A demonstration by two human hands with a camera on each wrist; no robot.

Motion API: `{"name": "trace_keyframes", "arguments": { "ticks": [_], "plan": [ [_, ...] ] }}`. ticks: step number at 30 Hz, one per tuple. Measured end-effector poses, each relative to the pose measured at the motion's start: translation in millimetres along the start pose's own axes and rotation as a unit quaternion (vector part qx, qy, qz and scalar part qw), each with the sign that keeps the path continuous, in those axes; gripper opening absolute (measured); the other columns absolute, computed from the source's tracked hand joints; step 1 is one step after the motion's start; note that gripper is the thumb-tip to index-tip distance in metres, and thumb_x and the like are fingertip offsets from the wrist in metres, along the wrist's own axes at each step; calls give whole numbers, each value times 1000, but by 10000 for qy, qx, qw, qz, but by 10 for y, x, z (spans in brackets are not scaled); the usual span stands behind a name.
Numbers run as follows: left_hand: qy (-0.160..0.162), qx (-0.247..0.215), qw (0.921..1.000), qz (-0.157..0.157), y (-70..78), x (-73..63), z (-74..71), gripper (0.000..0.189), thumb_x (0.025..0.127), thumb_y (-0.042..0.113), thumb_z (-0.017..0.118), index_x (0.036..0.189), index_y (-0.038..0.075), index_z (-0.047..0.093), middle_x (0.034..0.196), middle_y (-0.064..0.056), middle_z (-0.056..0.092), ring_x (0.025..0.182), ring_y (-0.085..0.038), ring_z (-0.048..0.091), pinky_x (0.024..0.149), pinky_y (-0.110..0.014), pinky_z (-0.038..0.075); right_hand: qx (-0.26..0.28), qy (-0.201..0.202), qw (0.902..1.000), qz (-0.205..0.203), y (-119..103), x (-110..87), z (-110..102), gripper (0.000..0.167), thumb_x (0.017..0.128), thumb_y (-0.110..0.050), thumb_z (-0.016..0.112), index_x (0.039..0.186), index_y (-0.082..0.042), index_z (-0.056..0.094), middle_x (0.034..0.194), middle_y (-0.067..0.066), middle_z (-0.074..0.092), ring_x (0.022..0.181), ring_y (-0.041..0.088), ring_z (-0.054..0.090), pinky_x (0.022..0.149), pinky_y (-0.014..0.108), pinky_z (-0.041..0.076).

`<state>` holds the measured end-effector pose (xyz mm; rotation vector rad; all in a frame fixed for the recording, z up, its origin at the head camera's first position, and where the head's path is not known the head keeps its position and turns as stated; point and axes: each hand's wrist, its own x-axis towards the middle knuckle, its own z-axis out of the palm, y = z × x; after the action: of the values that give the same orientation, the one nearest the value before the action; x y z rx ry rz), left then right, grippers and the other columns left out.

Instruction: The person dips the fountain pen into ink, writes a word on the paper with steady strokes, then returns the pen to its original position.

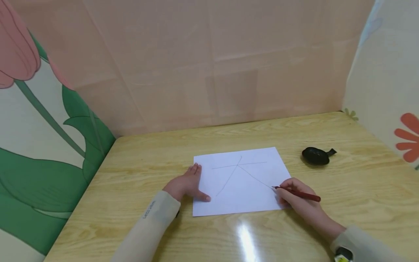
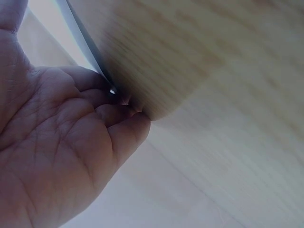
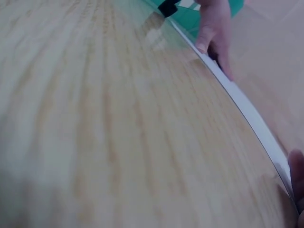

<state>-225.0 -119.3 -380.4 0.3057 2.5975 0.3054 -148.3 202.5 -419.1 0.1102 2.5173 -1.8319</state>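
Observation:
A white sheet of paper [image 1: 245, 198] lies on the wooden table, with thin pencil-like lines on it: a nearly level line crossed by a slanting one, and another running down to the right. My left hand [image 1: 188, 183] rests on the sheet's left edge, thumb and fingers spread; the left wrist view shows its palm [image 2: 52, 133] from below. In my right hand [image 1: 302, 203] a dark red pen [image 1: 306, 195] is pinched, its tip on the paper at the lower end of the right-hand line. Only fingertips [image 3: 297, 171] of that hand show in the right wrist view.
A black oval object with a short tab [image 1: 315, 155] lies on the table [image 1: 147, 160] right of the paper. A pink cloth backdrop [image 1: 196, 72] stands behind the table. Side panels carry a green leaf print [image 1: 42, 185] at left and a red flower [image 1: 409, 136] at right.

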Motion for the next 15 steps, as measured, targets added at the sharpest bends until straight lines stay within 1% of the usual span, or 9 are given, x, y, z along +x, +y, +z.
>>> {"name": "trace_keyframes", "arguments": {
  "ticks": [3, 5, 11, 13, 15],
  "plan": [
    [25, 65, 10000, 16, -9, -2, 0, 120, 67, 56, 74, 149, 5, 3, 156, -11, -2, 143, -26, 0, 115, -39, 11, 286, -4, 9996, 26, 8, -2, -9, 27, 89, -21, 63, 97, 0, 49, 73, 1, 60, 65, 9, 57, 60, 25, 52],
    [33, 61, 10000, 23, -13, 2, 0, 120, 67, 56, 74, 149, 5, 3, 156, -11, -2, 143, -26, 0, 115, -39, 10, 410, 18, 9992, -17, 9, -1, -20, 26, 89, -21, 62, 96, -1, 49, 72, 0, 60, 64, 9, 56, 59, 25, 51],
    [1, 24, 10000, 6, -2, -3, 8, 119, 67, 56, 74, 149, 6, 4, 156, -9, -1, 143, -25, 0, 115, -40, 11, 522, 227, 9983, -81, 9, 9, -44, 23, 88, -24, 64, 86, -10, 46, 59, -5, 49, 52, 10, 47, 47, 22, 40],
    [10, 42, 10000, 15, 3, -8, 6, 119, 67, 55, 75, 149, 6, 5, 156, -9, -1, 143, -26, 1, 115, -39, 11, 543, 259, 9981, -125, 16, 16, -51, 22, 88, -24, 64, 84, -12, 46, 57, -5, 47, 49, 10, 45, 45, 22, 37],
    [26, 66, 10000, 44, 4, -9, 3, 118, 67, 55, 75, 149, 5, 5, 156, -10, 0, 143, -26, 2, 115, -39, 12, 599, 282, 9977, -169, 21, 26, -61, 20, 88, -23, 64, 84, -13, 47, 56, -5, 47, 49, 9, 45, 44, 22, 36]
  ]
}}
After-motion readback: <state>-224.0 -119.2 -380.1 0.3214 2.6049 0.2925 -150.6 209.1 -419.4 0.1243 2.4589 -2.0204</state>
